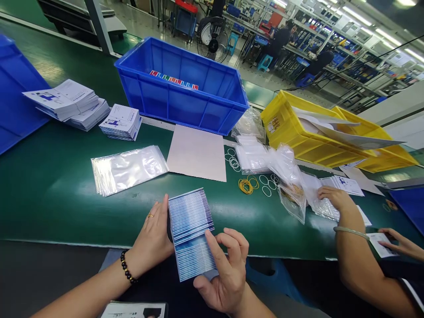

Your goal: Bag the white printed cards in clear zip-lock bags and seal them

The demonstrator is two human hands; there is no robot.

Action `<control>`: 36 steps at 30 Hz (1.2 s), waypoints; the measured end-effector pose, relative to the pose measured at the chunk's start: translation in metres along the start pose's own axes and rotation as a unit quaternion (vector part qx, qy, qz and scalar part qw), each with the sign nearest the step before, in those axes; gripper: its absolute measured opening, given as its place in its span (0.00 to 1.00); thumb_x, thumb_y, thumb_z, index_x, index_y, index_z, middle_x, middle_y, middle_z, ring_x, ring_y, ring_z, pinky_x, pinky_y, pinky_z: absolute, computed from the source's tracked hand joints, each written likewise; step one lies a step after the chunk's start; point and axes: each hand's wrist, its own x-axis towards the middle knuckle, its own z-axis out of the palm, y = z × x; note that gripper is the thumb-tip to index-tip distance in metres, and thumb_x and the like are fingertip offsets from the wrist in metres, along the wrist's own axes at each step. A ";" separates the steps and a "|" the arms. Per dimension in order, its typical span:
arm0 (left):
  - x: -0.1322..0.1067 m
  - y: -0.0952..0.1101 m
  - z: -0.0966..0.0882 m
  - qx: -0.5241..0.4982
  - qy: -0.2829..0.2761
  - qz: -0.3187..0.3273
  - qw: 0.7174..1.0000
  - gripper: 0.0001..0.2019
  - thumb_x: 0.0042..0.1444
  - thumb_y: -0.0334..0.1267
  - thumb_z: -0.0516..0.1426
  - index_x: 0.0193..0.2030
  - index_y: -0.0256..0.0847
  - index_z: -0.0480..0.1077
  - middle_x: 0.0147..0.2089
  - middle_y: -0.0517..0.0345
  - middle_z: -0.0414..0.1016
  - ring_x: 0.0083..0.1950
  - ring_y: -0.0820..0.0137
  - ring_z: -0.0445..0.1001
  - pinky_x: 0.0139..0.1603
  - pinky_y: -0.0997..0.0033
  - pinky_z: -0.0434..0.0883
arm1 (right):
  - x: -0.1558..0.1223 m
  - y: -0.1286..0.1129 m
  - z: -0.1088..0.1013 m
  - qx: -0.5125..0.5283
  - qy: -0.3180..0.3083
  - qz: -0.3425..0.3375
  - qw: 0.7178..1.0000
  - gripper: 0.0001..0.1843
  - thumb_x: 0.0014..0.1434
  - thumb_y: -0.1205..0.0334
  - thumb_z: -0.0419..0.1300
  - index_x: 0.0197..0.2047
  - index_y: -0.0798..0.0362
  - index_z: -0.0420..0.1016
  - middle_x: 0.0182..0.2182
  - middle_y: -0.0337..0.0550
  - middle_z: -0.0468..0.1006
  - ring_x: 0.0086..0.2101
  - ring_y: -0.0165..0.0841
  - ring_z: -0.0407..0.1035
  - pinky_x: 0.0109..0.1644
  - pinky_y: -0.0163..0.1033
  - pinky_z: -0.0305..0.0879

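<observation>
A thick stack of blue-and-white cards (192,232) is held on edge over the near rim of the green table (49,194). My left hand (154,236), with a ring and a dark bead bracelet, presses its fingers against the stack's left side. My right hand (225,271) grips the lower right part of the stack, thumb on top and fingers curled beneath. A pile of clear plastic bags (127,168) lies just beyond my left hand.
A blue bin (180,86) and yellow bins (318,134) stand at the back. Booklet stacks (82,108), a grey sheet (198,153), rubber bands (247,183) and more bags (274,163) lie on the table. A co-worker's hand (334,196) rests on bags at right.
</observation>
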 end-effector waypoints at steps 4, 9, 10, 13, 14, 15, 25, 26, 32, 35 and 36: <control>0.000 0.000 -0.001 -0.005 0.006 -0.001 1.000 0.43 0.46 0.55 0.55 0.64 0.38 0.42 0.62 0.36 0.56 0.64 0.45 0.51 0.58 0.41 0.58 | 0.000 0.000 -0.001 -0.005 0.003 -0.001 1.000 0.31 0.59 0.45 0.44 0.54 0.61 0.65 0.36 0.51 0.62 0.42 0.45 0.59 0.42 0.52 0.60; -0.001 -0.001 0.002 0.007 0.008 0.007 1.000 0.46 0.45 0.58 0.55 0.65 0.37 0.39 0.62 0.35 0.56 0.64 0.44 0.52 0.58 0.40 0.57 | 0.002 0.000 -0.003 -0.014 0.005 -0.003 1.000 0.25 0.60 0.46 0.44 0.47 0.58 0.67 0.41 0.54 0.66 0.45 0.46 0.60 0.43 0.52 0.60; -0.001 -0.001 0.002 0.008 0.011 0.009 1.000 0.47 0.45 0.58 0.55 0.65 0.37 0.38 0.62 0.34 0.55 0.64 0.44 0.51 0.58 0.40 0.57 | 0.002 0.000 -0.003 -0.015 0.004 -0.008 1.000 0.25 0.60 0.46 0.44 0.46 0.58 0.67 0.42 0.55 0.67 0.45 0.47 0.61 0.44 0.53 0.59; -0.002 -0.002 0.004 0.007 0.013 0.013 1.000 0.48 0.45 0.58 0.55 0.65 0.37 0.37 0.62 0.33 0.54 0.64 0.44 0.51 0.57 0.40 0.58 | 0.003 0.001 -0.002 -0.014 -0.002 -0.021 1.000 0.24 0.60 0.47 0.44 0.45 0.58 0.67 0.45 0.57 0.69 0.46 0.47 0.62 0.45 0.54 0.58; -0.003 -0.003 0.004 0.006 0.012 0.013 1.000 0.48 0.45 0.58 0.55 0.65 0.37 0.37 0.63 0.33 0.54 0.64 0.44 0.51 0.58 0.40 0.58 | 0.003 0.001 -0.002 -0.014 -0.003 -0.020 1.000 0.24 0.60 0.47 0.45 0.45 0.58 0.67 0.45 0.57 0.69 0.46 0.47 0.62 0.45 0.54 0.58; -0.003 -0.003 0.004 0.004 0.013 0.013 1.000 0.47 0.45 0.57 0.56 0.65 0.38 0.37 0.63 0.34 0.54 0.64 0.44 0.51 0.58 0.40 0.57 | 0.003 0.001 -0.002 -0.013 -0.003 -0.018 1.000 0.24 0.59 0.47 0.45 0.45 0.58 0.67 0.45 0.57 0.70 0.46 0.48 0.62 0.45 0.54 0.58; -0.001 -0.001 0.002 -0.004 0.011 0.005 1.000 0.39 0.46 0.55 0.57 0.62 0.41 0.49 0.62 0.39 0.57 0.64 0.45 0.51 0.57 0.40 0.58 | 0.007 0.001 0.000 -0.014 -0.013 0.003 1.000 0.34 0.58 0.41 0.44 0.54 0.60 0.64 0.38 0.52 0.64 0.43 0.45 0.59 0.43 0.53 0.60; -0.001 -0.001 0.002 -0.004 0.010 0.003 1.000 0.40 0.46 0.55 0.56 0.62 0.41 0.48 0.62 0.39 0.56 0.64 0.45 0.51 0.58 0.40 0.58 | 0.009 0.001 0.001 -0.017 -0.013 0.004 1.000 0.35 0.57 0.40 0.44 0.55 0.60 0.64 0.37 0.52 0.63 0.43 0.45 0.59 0.43 0.53 0.60; -0.003 -0.002 0.004 -0.002 0.012 0.008 1.000 0.45 0.47 0.57 0.55 0.65 0.39 0.39 0.63 0.35 0.54 0.64 0.45 0.50 0.58 0.41 0.57 | 0.012 0.001 0.002 -0.025 -0.014 0.001 1.000 0.35 0.58 0.39 0.42 0.55 0.59 0.64 0.36 0.50 0.60 0.42 0.45 0.58 0.43 0.52 0.59; -0.002 -0.001 0.004 0.003 0.021 0.011 1.000 0.46 0.47 0.57 0.55 0.65 0.40 0.36 0.63 0.35 0.54 0.64 0.45 0.50 0.58 0.41 0.57 | 0.012 0.001 0.001 -0.023 -0.017 -0.007 1.000 0.34 0.58 0.40 0.43 0.52 0.61 0.66 0.36 0.50 0.61 0.42 0.45 0.59 0.43 0.52 0.59; -0.002 -0.001 0.004 0.004 0.021 0.012 1.000 0.47 0.47 0.57 0.55 0.66 0.39 0.35 0.63 0.35 0.53 0.64 0.45 0.51 0.59 0.41 0.57 | 0.011 0.001 0.001 -0.021 -0.015 -0.008 1.000 0.33 0.58 0.41 0.44 0.51 0.61 0.67 0.36 0.51 0.61 0.42 0.45 0.59 0.43 0.52 0.59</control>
